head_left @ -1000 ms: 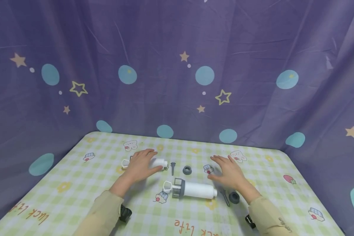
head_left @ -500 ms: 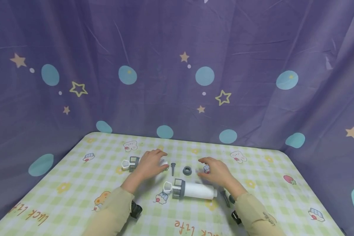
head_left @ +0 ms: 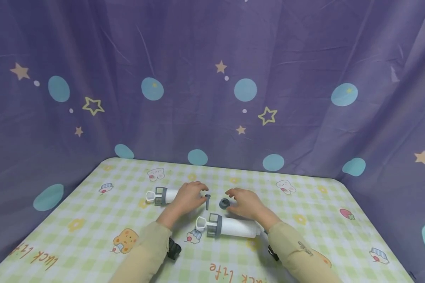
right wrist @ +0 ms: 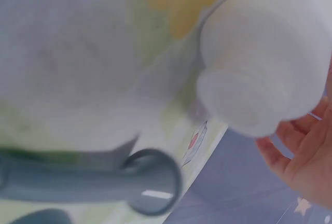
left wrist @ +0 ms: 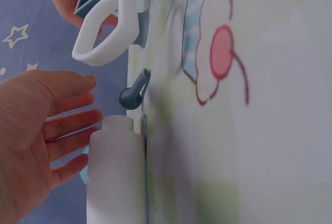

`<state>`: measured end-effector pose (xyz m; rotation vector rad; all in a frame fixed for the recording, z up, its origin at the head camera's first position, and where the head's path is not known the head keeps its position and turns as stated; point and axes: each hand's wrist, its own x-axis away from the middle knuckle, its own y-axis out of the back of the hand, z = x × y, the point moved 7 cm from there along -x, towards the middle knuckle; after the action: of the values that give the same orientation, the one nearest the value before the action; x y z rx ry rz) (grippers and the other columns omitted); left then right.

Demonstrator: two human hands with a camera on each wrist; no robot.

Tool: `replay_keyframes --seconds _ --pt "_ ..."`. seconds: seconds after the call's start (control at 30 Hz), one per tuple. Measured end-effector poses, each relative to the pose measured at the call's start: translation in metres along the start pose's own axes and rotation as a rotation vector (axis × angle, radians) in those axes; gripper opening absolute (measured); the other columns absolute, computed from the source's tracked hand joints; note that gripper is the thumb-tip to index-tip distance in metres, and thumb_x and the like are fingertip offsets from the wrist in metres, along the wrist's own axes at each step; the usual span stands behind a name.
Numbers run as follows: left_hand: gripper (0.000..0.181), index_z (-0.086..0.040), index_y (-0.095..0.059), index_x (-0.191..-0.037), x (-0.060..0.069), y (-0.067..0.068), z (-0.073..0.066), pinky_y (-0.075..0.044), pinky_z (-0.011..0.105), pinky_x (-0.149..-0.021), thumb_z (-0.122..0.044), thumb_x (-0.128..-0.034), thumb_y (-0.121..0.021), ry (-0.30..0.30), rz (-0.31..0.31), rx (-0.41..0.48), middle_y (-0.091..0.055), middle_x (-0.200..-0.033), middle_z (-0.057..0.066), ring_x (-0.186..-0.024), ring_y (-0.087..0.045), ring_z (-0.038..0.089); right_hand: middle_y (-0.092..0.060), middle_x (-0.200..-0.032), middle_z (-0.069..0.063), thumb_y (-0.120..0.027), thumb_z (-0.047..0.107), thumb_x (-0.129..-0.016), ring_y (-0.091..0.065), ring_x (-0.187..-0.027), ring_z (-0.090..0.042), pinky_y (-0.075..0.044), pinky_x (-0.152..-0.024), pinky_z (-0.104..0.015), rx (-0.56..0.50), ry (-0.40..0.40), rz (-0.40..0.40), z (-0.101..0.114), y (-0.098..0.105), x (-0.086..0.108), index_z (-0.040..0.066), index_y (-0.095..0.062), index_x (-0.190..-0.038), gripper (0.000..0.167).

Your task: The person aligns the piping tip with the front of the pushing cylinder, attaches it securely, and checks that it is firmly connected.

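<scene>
Two hands work above a checked table [head_left: 194, 259]. The left hand [head_left: 187, 198], its fingers and thumb parted around nothing, hovers over the tip of the far syringe [head_left: 171, 195], just beside the nozzle [head_left: 207, 203]. The right hand [head_left: 246, 203] spreads thumb and fingers wide at the ring [head_left: 222, 205]; contact cannot be told. The near syringe [head_left: 238, 228] lies between the forearms.

Your three views, set about the nearer white syringe [head_left: 238, 228]
Your head view looks forward and down on it from farthest; your left wrist view, low and sideways, takes in its handle [left wrist: 123, 29], your right its nozzle [right wrist: 236, 102] close up; the head view shares both.
</scene>
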<state>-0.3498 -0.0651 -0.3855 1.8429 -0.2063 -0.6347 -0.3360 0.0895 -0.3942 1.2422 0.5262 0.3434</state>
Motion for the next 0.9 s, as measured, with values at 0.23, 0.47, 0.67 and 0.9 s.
replay_keyframes --seconds 0.23,0.47,0.67,0.9 --pt "0.026 -0.012 -0.067 -0.102 -0.006 -0.008 0.000 -0.045 0.043 -0.083 -0.024 -0.0788 -0.068 0.022 0.038 -0.037 -0.065 -0.098 0.003 -0.091 -0.060 0.023 -0.061 -0.110 -0.005 -0.069 0.029 -0.077 -0.061 -0.095 -0.023 -0.050 -0.080 -0.038 0.075 0.028 0.063 0.014 -0.006 -0.009 0.010 -0.057 -0.118 0.047" --pt "0.024 -0.011 -0.067 -0.099 -0.008 -0.013 -0.001 -0.044 0.043 -0.082 -0.024 -0.0784 -0.068 0.035 0.059 -0.056 -0.065 -0.095 0.004 -0.089 -0.060 0.024 -0.057 -0.117 -0.003 -0.069 0.030 -0.079 -0.059 -0.100 -0.022 -0.049 -0.083 -0.037 0.117 -0.007 0.127 0.015 -0.012 -0.015 0.014 -0.056 -0.121 0.047" --pt "0.022 -0.011 -0.068 -0.097 -0.010 -0.018 -0.003 -0.044 0.043 -0.080 -0.025 -0.0789 -0.068 0.063 0.104 -0.098 -0.065 -0.091 0.004 -0.085 -0.060 0.023 -0.059 -0.115 -0.003 -0.068 0.026 -0.081 -0.059 -0.102 -0.022 -0.049 -0.083 -0.037 0.102 -0.018 0.143 0.015 -0.016 -0.020 0.014 -0.058 -0.119 0.041" --pt "0.023 -0.012 -0.068 -0.098 -0.013 -0.023 -0.004 -0.043 0.043 -0.082 -0.025 -0.0798 -0.067 0.080 0.133 -0.122 -0.065 -0.093 0.003 -0.088 -0.060 0.022 -0.062 -0.108 -0.002 -0.069 0.022 -0.080 -0.060 -0.097 -0.021 -0.050 -0.080 -0.036 0.113 -0.015 0.151 0.013 -0.022 -0.025 0.016 -0.062 -0.113 0.035"
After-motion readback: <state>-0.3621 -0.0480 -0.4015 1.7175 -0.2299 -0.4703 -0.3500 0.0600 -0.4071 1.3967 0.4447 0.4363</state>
